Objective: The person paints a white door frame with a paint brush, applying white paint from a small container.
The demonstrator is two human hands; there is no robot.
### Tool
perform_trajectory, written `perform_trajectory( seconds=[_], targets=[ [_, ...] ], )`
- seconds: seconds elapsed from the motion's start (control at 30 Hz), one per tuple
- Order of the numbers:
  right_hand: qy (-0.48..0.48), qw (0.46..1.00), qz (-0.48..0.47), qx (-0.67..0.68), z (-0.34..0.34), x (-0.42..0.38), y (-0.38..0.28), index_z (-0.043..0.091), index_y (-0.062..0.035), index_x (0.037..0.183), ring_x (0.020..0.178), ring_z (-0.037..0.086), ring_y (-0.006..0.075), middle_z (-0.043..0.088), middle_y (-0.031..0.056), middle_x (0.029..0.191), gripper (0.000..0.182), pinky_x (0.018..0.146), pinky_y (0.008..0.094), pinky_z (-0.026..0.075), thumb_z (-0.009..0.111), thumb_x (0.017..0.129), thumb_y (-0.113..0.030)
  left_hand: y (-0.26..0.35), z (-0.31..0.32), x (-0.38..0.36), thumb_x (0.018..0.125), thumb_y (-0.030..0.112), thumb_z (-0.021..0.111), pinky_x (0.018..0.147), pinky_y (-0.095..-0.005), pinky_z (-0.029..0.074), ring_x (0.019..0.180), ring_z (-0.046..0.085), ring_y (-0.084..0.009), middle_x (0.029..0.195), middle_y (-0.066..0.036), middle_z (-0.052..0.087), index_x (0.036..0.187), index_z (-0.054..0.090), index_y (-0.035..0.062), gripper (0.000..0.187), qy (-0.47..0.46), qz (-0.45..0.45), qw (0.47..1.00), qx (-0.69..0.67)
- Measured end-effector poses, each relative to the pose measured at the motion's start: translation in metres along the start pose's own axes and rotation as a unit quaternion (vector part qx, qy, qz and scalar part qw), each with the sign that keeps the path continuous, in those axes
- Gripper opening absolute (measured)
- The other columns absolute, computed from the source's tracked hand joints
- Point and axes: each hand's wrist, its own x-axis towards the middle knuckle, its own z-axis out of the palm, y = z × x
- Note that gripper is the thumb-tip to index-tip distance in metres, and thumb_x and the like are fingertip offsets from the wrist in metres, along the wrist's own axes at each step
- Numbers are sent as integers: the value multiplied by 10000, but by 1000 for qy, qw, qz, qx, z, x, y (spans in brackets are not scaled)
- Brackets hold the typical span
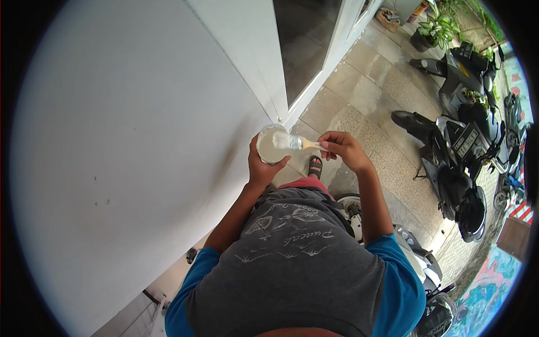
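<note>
The left hand (pixel 267 169) wraps its fingers around a round white cup (pixel 266 158), just toward twelve o'clock from mid-view. At its three o'clock, the right hand's fingers (pixel 333 147) pinch a pale wooden-handled brush (pixel 296 142), whitened bristles (pixel 280 140) overhanging, perhaps touching, the contents. A level cup beneath should catch drips.

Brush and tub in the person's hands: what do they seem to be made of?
Brush: the handle looks like smooth wood, from its pale tan colour; the band is probably metal, being silvery; the whitish bristles look too coated to tell.
Tub: perhaps plastic, from its thin, pale rim, but the left hand covers part of its wall, so I can't be sure.
</note>
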Motion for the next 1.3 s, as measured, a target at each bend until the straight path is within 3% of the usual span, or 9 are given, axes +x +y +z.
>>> perform_trajectory(
  seconds=[0.1,0.2,0.37,0.47,0.67,0.9,1.0,1.23,1.3],
  targets=[
    [7,990,-24,139,-25,22,43,638,-33,1017,718,592,92,654,20,799,194,636,227,429,579,976,-213,-3,3,-4,648,76,880,964,-364,481,1123,589,-235,1221,-148,565,1359,332,-5,901,14,-10,1000,17],
    [56,989,-37,130,-51,62,84,620,-32,1025,751,598,95,663,21,834,218,671,233,434,575,981,-242,-4,-3,-9,644,86,888,946,-362,485,1115,590,-243,1217,-150,569,1371,335,-10,919,26,-1,999,31],
    [160,987,20,11,-63,151,190,625,-35,1031,672,593,106,680,39,811,191,572,252,436,574,969,-208,1,-15,-20,640,82,894,936,-359,493,1094,601,-241,1213,-154,574,1370,331,-22,928,24,-18,997,75],
    [220,975,32,17,-53,204,258,641,-28,1003,641,592,112,679,47,765,177,541,264,439,582,956,-189,4,-18,-25,637,77,897,932,-359,496,1094,600,-240,1212,-153,573,1372,332,-20,931,23,-25,997,73],
    [292,953,47,-71,-28,227,250,649,-1,970,642,585,111,676,55,739,173,588,255,439,601,937,-164,9,-21,-30,640,71,895,931,-358,496,1096,598,-238,1210,-149,573,1370,339,-17,922,36,-32,996,81],
    [216,971,-62,-75,-27,166,124,658,-12,976,636,555,108,684,48,750,173,598,269,438,617,937,-175,4,-20,-33,639,67,886,971,-377,465,1128,570,-233,1222,-131,544,1329,364,11,868,39,-64,996,45],
    [117,974,-140,133,-32,154,93,630,-41,1054,619,448,42,659,-4,806,162,574,189,374,567,992,-177,4,-18,-32,640,68,887,968,-376,467,1124,574,-232,1219,-132,547,1332,365,11,869,40,-63,996,44],
    [131,978,-59,153,-35,215,223,637,-48,1041,589,449,52,656,7,809,194,537,206,358,585,982,-225,6,-21,-33,652,77,892,934,-358,493,1101,602,-240,1209,-151,578,1377,325,-22,926,30,-37,995,86],
    [239,971,7,9,-39,230,267,662,-46,990,615,545,91,677,38,781,184,557,251,420,602,956,-217,1,-21,-34,654,76,892,934,-357,493,1102,602,-240,1211,-151,578,1378,324,-22,926,32,-36,995,82]
  ],
)
